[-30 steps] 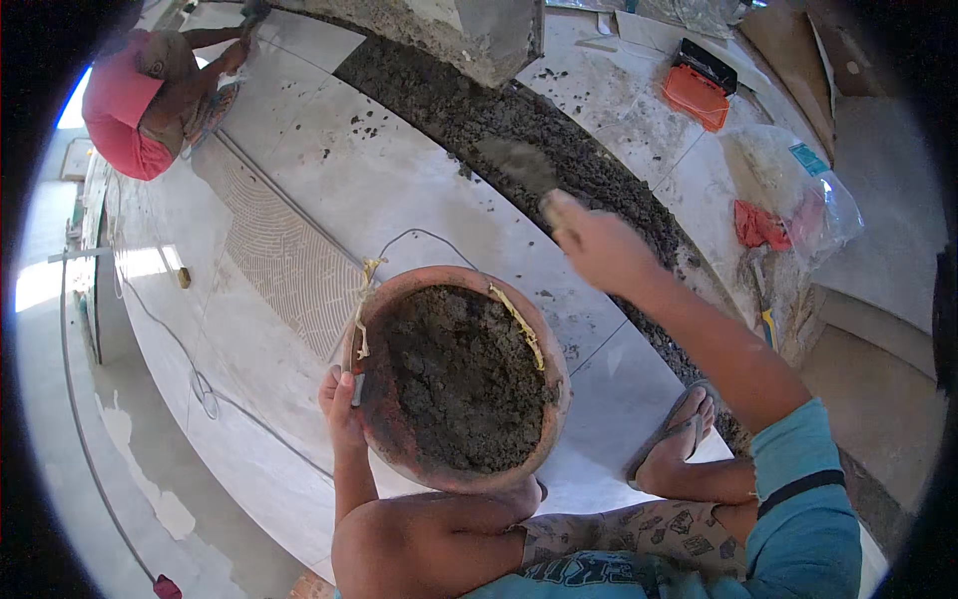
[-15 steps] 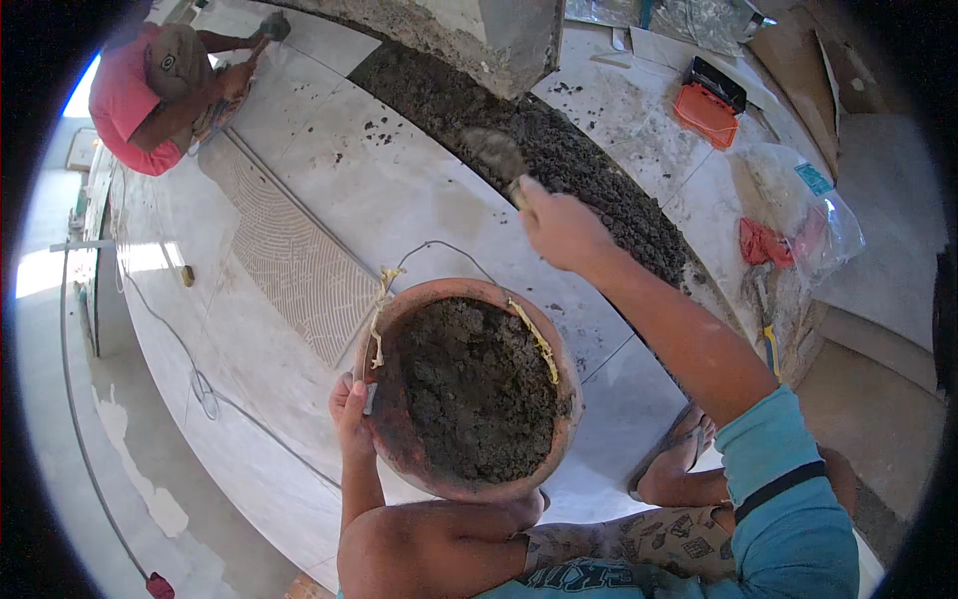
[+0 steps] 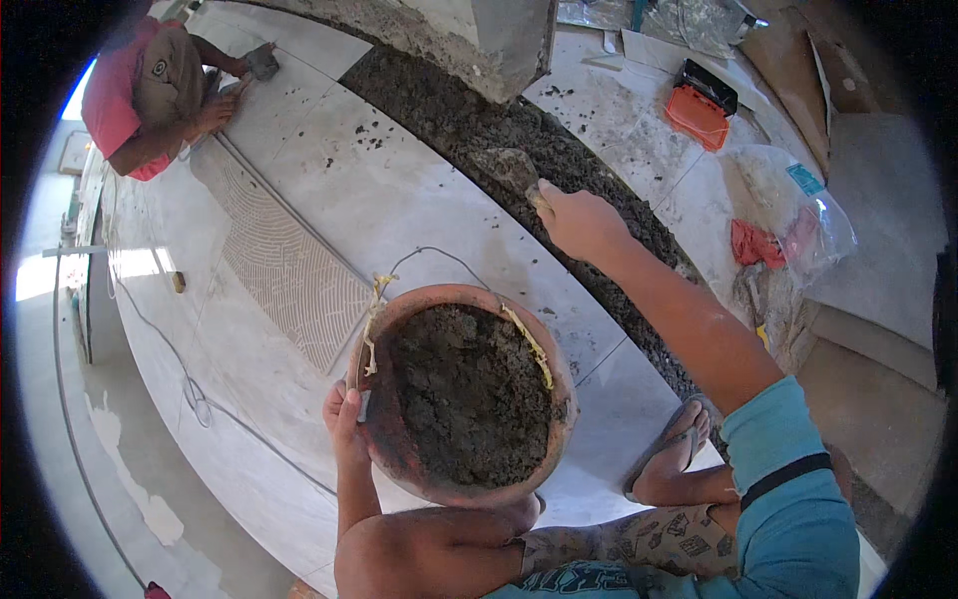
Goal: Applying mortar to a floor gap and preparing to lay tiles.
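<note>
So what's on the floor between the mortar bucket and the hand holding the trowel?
Head view: only pale floor tile with a thin wire loop lies between the bucket and the right hand.

The round terracotta-brown clay basin held dark grey mortar; pale grey floor tiles lay around it, with an orange plastic case beyond.
</note>
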Tool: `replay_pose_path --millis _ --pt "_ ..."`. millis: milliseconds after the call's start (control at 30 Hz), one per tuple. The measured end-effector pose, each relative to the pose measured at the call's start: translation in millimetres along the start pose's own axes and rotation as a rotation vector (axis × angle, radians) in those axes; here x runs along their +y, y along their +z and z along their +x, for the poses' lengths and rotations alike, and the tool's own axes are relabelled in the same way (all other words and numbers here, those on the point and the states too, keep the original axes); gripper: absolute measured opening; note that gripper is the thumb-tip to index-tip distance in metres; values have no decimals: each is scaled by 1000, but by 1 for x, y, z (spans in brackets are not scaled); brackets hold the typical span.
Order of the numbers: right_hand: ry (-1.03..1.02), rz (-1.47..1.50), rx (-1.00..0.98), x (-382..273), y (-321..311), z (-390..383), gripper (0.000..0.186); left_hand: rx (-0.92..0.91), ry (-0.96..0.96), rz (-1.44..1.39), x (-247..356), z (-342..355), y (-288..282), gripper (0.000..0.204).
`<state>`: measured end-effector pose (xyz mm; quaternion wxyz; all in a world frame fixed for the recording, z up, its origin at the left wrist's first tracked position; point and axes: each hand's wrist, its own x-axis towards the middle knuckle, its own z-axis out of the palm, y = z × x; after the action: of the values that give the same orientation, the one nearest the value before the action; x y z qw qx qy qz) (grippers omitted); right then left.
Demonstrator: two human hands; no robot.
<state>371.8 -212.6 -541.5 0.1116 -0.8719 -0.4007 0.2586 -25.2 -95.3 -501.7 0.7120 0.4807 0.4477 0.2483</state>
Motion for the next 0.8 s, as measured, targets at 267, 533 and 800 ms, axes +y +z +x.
replay_pose_path --millis 267,533,800 --pt "-27 225 110 23 5 28 42 -32 26 -3 1 0 5 27" --pt "188 401 -111 14 -6 14 46 1 19 -11 1 -3 -6 26" --pt "78 84 86 4 -15 48 40 4 7 -15 -3 -1 -3 25"
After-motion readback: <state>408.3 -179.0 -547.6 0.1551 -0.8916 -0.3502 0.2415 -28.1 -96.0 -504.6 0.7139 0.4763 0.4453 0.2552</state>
